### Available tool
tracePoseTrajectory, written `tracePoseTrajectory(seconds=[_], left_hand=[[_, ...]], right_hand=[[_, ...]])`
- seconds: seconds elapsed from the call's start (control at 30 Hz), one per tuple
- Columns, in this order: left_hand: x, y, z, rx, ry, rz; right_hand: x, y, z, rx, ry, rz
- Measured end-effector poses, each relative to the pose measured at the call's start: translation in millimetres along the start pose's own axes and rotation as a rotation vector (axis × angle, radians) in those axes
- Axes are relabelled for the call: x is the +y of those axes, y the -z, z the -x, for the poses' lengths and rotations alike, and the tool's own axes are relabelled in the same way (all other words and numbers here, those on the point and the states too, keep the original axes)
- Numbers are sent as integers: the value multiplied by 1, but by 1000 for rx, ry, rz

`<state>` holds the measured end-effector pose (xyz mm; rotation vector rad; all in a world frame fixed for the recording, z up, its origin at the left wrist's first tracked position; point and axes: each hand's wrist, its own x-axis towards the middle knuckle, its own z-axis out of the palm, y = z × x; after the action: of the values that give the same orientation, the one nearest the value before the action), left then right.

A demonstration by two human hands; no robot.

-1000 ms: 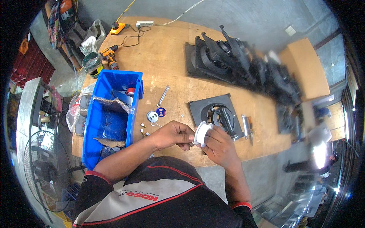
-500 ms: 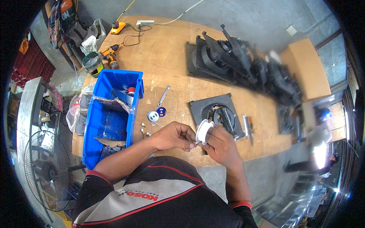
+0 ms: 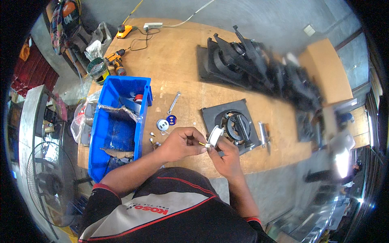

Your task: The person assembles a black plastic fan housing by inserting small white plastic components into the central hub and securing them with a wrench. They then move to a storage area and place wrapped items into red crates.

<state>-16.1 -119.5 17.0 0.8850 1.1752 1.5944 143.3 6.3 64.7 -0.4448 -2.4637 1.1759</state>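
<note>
Above the table's near edge, my left hand [image 3: 180, 145] pinches a small brass fitting [image 3: 201, 143] with a whitish end. Close against it, my right hand [image 3: 227, 158] holds a white spool of thread seal tape [image 3: 215, 137] between thumb and fingers. The spool is tilted, its flat side toward the left hand. The two thumbs nearly meet at the fitting's whitish end. Several small fittings [image 3: 153, 139] lie on the table left of my left hand. Beyond them are a white round spool part [image 3: 162, 124] and a blue slotted cap [image 3: 172, 120].
A blue bin [image 3: 148, 91] stands left, a combination wrench [image 3: 174, 103] beside it. A black square part with a round opening [image 3: 214, 114] lies beyond my right hand, hand tools [image 3: 263, 133] at its right. Black parts [image 3: 243, 60] are piled far right. A drill [image 3: 116, 62] lies far left.
The spool has turned and shifted slightly up around the fitting's end. My right hand has turned with it, and the brass fitting now shows between my left fingers.
</note>
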Motion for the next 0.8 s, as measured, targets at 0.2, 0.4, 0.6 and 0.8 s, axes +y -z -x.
tracePoseTrajectory(seconds=[0.2,0.4,0.6,0.8], left_hand=[[-17,-1,-3,41,-179,37],[-21,3,-7,34,-143,285],[-21,2,-9,153,-48,305],[-27,5,-13,194,-69,265]], right_hand=[[-5,-10,1,106,-61,-106],[-4,-10,2,110,-55,-47],[8,-18,-3,193,13,183],[17,-28,0,148,44,201]])
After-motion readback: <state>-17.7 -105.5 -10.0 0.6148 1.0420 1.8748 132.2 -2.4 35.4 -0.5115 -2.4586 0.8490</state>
